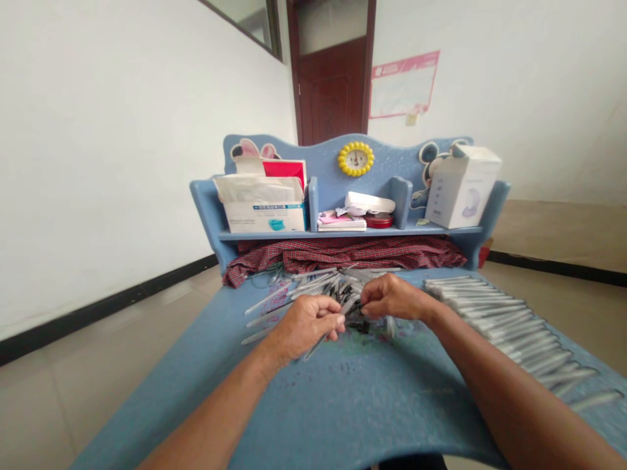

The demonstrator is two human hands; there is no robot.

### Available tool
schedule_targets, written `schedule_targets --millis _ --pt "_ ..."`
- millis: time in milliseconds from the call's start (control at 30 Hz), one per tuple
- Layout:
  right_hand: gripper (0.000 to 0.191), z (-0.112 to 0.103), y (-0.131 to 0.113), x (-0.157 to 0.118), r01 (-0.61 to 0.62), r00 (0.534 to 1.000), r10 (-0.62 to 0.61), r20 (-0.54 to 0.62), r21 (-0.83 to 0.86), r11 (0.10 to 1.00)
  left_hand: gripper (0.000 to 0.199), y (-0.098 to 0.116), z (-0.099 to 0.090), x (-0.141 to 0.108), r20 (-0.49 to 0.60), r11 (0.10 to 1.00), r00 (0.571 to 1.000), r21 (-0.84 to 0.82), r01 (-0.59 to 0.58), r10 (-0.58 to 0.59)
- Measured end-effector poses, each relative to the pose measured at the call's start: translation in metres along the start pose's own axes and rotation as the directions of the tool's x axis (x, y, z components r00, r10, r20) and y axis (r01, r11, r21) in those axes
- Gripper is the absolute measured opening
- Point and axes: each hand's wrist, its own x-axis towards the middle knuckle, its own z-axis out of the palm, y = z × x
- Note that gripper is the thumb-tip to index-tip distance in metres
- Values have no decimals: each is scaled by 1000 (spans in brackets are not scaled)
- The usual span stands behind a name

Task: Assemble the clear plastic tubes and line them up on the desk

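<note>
My left hand (pixel 315 323) is closed around a slim clear-barrelled pen (pixel 348 303); one end slants down below the fingers, the other points up toward my right hand. Close by on the right, my right hand (pixel 392 297) has its thumb and fingertips pinched together at the edge of a loose pile. What sits in that pinch, if anything, is too small to make out. Behind and between both hands lies the jumbled pile of pen parts (pixel 313 282), clear tubes mixed with small dark pieces. A dense row of similar pens (pixel 499 320) lies along the right side of the blue desk (pixel 343 405).
A red checked cloth (pixel 343 253) is bunched under the desk's shelf. On the shelf stand a mask box (pixel 267 212), some papers (pixel 341 224), a red round tin (pixel 379 222) and a white box (pixel 463 189). A yellow clock (pixel 355 159) is on the backboard.
</note>
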Motion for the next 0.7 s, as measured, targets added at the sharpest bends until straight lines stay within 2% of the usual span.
schedule_targets --millis 67,200,467,700 --pt "12 2 -2 -1 17 1000 -21 19 200 980 17 0 0 -1 15 1000 1000 -10 20 -20" --pt "11 2 -5 -1 42 999 -47 10 299 953 17 0 -2 -1 30 999 999 3 34 -34" --pt "12 3 -9 -3 44 998 -52 18 318 947 15 -1 -2 0 53 998 998 57 25 -28" --pt "10 6 -10 -3 66 997 -70 18 167 984 18 1 -2 -1 77 990 996 140 31 -42"
